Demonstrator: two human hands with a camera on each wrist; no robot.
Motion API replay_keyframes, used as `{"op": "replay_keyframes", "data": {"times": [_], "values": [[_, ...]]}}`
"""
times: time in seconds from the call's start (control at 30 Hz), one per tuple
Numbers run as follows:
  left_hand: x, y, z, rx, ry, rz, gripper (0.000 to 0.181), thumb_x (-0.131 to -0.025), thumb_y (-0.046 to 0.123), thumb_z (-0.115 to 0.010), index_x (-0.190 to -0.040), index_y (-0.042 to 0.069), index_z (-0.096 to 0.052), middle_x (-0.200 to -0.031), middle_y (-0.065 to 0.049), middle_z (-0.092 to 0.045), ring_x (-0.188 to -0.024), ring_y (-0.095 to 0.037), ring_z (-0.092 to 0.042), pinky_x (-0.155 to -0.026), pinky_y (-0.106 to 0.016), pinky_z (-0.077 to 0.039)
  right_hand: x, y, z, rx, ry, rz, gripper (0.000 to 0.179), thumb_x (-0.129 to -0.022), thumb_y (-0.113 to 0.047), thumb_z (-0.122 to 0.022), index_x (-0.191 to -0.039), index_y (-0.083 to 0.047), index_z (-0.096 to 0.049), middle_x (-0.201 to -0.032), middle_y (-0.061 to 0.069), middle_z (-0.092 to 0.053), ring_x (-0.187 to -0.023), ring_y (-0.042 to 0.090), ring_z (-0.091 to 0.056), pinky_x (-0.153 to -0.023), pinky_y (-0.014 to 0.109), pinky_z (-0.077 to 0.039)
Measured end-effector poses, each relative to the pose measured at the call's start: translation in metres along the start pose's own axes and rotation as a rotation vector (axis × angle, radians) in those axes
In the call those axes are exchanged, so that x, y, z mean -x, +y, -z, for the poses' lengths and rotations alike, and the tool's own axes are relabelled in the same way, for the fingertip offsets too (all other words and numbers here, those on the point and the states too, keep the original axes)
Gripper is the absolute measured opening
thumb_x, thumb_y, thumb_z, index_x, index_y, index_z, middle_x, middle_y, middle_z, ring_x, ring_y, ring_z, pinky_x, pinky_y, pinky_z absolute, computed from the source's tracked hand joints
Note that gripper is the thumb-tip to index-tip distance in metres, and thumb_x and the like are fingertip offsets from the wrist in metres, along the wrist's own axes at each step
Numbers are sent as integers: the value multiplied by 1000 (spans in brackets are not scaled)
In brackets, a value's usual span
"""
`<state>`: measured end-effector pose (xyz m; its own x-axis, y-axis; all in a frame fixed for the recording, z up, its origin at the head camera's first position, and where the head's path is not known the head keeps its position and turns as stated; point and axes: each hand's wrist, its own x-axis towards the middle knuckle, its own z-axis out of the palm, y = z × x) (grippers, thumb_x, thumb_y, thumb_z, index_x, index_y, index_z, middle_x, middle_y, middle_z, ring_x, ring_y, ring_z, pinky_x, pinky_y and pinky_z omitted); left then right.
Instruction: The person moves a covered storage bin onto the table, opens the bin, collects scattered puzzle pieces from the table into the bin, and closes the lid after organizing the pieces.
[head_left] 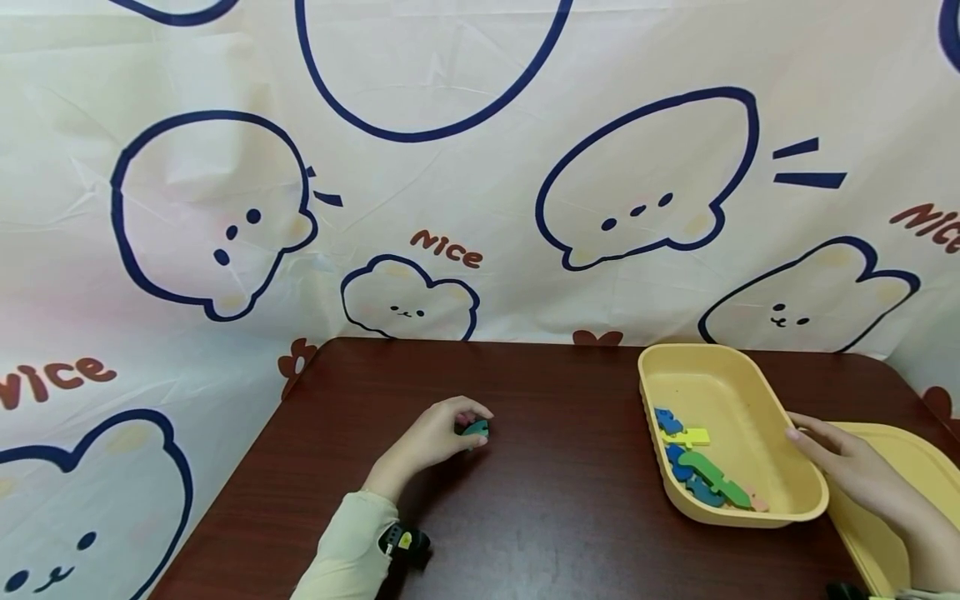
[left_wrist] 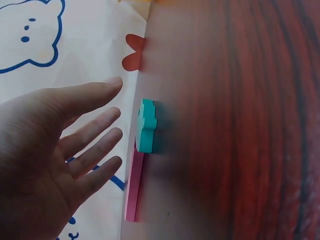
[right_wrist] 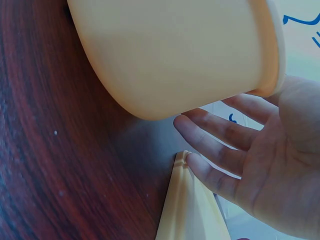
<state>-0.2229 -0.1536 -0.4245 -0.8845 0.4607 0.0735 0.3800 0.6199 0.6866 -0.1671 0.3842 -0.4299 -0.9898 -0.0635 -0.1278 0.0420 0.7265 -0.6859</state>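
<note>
My left hand (head_left: 435,435) reaches over the table's middle, thumb and fingers apart around a small teal piece (head_left: 477,428). In the left wrist view its fingers are spread, with a gap between them and the teal piece. A long thin pink piece (left_wrist: 134,187) lies beside the teal one, its far part hidden. My right hand (head_left: 851,467) touches the right rim of a yellow bin (head_left: 735,392). In the right wrist view its fingers (right_wrist: 215,145) extend loosely beside the bin's wall; the thumb is mostly out of sight.
Several flat shaped pieces, including a green one (head_left: 712,477), a yellow one (head_left: 693,436) and blue ones, lie along the bin's left side. A yellow lid (head_left: 870,525) lies right of the bin, under my right arm. A printed cloth (head_left: 517,208) stands behind the dark wooden table (head_left: 555,467).
</note>
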Motion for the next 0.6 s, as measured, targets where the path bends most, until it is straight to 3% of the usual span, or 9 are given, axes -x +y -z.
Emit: {"op": "replay_keyframes", "data": {"times": [0.13,0.27,0.3,0.4,0.6], "values": [[0,-2,0,13,-11,12,30,-88,11,-77,-117,7,-69,-108,-6,-65,-103,-25,-61,-92,-45,-50,0,0,0,13,3,10,69,-107,-43,-39,-147,13,-30,-141,44,-34,-124,56,-39,-75,25,-47],[-1,-3,-1,24,-22,36,30,-88,12,-76,-117,8,-69,-107,-5,-65,-101,-23,-61,-89,-43,-51,0,0,0,14,3,10,70,-107,-43,-39,-147,14,-30,-141,44,-34,-124,56,-40,-76,28,-48],[-1,-4,-1,21,-24,39,30,-88,13,-76,-117,8,-69,-106,-4,-66,-100,-23,-61,-88,-42,-51,0,0,0,19,4,14,69,-107,-42,-39,-147,14,-31,-141,44,-35,-123,56,-41,-72,23,-45],[-3,-6,-2,13,-28,45,29,-88,14,-77,-116,10,-70,-105,-2,-67,-97,-20,-61,-84,-39,-52,0,0,0,16,1,12,69,-107,-43,-39,-147,14,-31,-141,44,-34,-124,56,-40,-74,28,-47],[-4,-7,-2,0,-28,47,28,-88,13,-76,-115,10,-70,-101,-1,-68,-93,-18,-61,-78,-36,-52,0,0,0,6,0,2,71,-107,-44,-38,-147,14,-29,-142,45,-31,-124,57,-38,-84,51,-48]]}}
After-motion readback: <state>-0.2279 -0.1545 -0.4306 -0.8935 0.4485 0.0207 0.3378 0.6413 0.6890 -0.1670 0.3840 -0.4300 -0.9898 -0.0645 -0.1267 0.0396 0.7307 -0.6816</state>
